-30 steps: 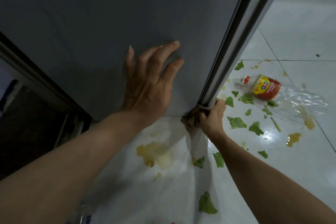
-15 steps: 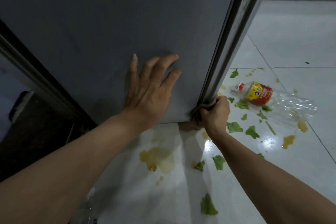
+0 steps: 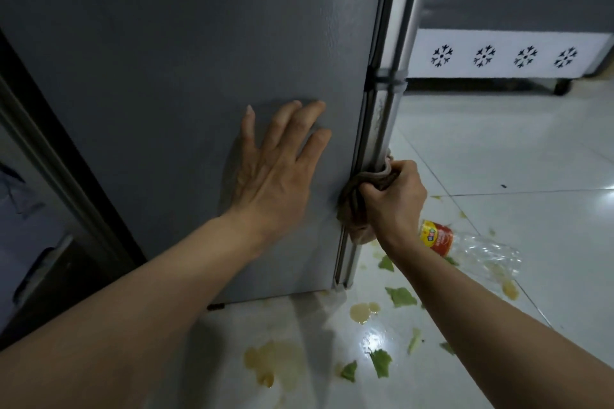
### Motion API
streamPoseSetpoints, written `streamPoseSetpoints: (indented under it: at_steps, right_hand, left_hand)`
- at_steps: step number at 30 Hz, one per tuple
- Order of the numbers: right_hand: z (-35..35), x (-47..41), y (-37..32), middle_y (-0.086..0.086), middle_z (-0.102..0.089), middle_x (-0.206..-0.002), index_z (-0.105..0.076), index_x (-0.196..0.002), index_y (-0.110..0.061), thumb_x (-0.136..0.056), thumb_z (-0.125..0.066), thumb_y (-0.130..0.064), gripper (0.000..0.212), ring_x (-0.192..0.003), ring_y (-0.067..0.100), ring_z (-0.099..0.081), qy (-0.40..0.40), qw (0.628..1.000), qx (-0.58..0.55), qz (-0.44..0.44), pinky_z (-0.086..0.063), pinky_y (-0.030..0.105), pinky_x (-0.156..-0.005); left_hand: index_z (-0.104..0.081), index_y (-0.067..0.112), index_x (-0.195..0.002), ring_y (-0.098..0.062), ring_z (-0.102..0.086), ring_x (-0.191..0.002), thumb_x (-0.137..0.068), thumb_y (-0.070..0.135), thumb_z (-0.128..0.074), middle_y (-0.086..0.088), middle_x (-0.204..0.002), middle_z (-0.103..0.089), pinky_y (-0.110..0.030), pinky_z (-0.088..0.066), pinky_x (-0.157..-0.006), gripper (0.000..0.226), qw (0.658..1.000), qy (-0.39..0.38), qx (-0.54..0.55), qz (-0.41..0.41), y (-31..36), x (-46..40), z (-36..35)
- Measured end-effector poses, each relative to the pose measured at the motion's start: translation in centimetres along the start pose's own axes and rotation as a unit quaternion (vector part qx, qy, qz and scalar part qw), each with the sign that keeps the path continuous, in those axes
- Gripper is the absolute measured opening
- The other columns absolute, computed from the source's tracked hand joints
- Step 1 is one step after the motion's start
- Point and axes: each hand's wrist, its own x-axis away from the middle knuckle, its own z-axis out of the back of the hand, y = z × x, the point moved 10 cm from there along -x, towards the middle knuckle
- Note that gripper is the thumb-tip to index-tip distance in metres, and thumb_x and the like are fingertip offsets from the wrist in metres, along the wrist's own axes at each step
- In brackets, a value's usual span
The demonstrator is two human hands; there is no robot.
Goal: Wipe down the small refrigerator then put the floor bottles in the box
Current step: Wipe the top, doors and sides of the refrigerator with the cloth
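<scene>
The right hand (image 3: 393, 199), its grip clamped on a brown cloth (image 3: 357, 206), has climbed from the fridge's (image 3: 186, 76) bottom corner to mid-frame along the door edge — the wipe is working upward, not finished. The left hand (image 3: 275, 169) stays flat, fingers apart, on the grey side. One bottle (image 3: 442, 239) still lies on the floor (image 3: 531, 159), lower right — no box in view.

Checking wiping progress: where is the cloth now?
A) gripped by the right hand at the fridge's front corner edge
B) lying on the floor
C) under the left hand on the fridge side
A: the right hand grips the cloth against the fridge corner edge.
</scene>
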Motion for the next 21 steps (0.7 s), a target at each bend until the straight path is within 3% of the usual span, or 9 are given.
streamPoseSetpoints:
  at_steps: [5, 8, 10, 13, 16, 21]
  right_hand:
    - [2.0, -2.0, -4.3, -0.001, -0.055, -0.091, -0.05, -0.093, -0.016, -0.072, -0.069, -0.011, 0.029, -0.081, 0.013, -0.048, 0.019, 1.0, -0.01, 0.018, -0.032, 0.014, -0.066]
    - [3.4, -3.5, -7.4, -0.002, -0.056, -0.091, -0.055, -0.097, -0.013, -0.071, -0.07, -0.013, 0.029, -0.082, 0.013, -0.048, 0.038, 0.999, -0.013, 0.034, -0.03, 0.013, -0.066]
    - [4.3, -4.3, -9.3, -0.001, -0.058, -0.092, -0.056, -0.097, -0.013, -0.07, -0.07, -0.014, 0.03, -0.083, 0.013, -0.05, 0.054, 0.997, -0.021, 0.044, -0.034, 0.015, -0.07]
    - [4.8, -5.1, -11.0, 0.004, -0.061, -0.099, -0.055, -0.097, -0.012, -0.071, -0.071, -0.012, 0.03, -0.091, 0.018, -0.055, 0.044, 0.998, -0.023, 0.042, -0.047, 0.03, -0.08]
    - [4.9, -5.0, -11.4, 0.005, -0.06, -0.099, -0.054, -0.098, -0.011, -0.071, -0.071, -0.008, 0.031, -0.092, 0.021, -0.057, 0.021, 0.999, -0.013, 0.032, -0.05, 0.036, -0.081]
    - [5.1, -5.6, -13.4, 0.01, -0.057, -0.1, -0.051, -0.092, -0.009, -0.071, -0.071, -0.009, 0.029, -0.082, 0.019, -0.051, 0.026, 0.997, 0.039, 0.056, -0.042, 0.028, -0.069]
  left_hand:
    - [-0.049, 0.012, -0.129, -0.027, -0.023, -0.139, -0.074, 0.002, -0.062, -0.007, -0.151, -0.033, -0.062, -0.008, -0.109, 0.057, 0.999, 0.034, -0.031, 0.003, -0.6, -3.3, 3.7]
    - [-0.036, 0.017, -0.14, -0.023, -0.014, -0.141, -0.079, 0.004, -0.055, -0.002, -0.155, -0.019, -0.059, -0.001, -0.11, 0.064, 0.998, 0.002, -0.053, 0.018, -1.5, -4.7, 4.5]
    - [-0.024, 0.02, -0.144, -0.02, -0.003, -0.14, -0.082, 0.009, -0.05, 0.001, -0.156, -0.007, -0.058, 0.002, -0.11, 0.069, 0.997, -0.032, -0.072, 0.015, -1.9, -4.9, 4.2]
    - [-0.016, 0.022, -0.145, -0.018, 0.005, -0.135, -0.08, 0.013, -0.053, 0.002, -0.153, 0.004, -0.058, 0.005, -0.11, 0.076, 0.993, -0.07, -0.096, 0.001, -2.1, -5.1, 4.0]
    - [-0.021, 0.023, -0.143, -0.02, -0.006, -0.136, -0.078, 0.015, -0.057, 0.0, -0.151, -0.007, -0.057, 0.003, -0.111, 0.075, 0.993, -0.064, -0.1, -0.011, -1.7, -6.1, 5.3]
    - [-0.037, 0.021, -0.132, -0.025, -0.024, -0.135, -0.077, 0.012, -0.057, -0.003, -0.147, -0.026, -0.056, -0.005, -0.111, 0.06, 0.995, 0.005, -0.093, -0.015, -1.3, -8.9, 9.6]
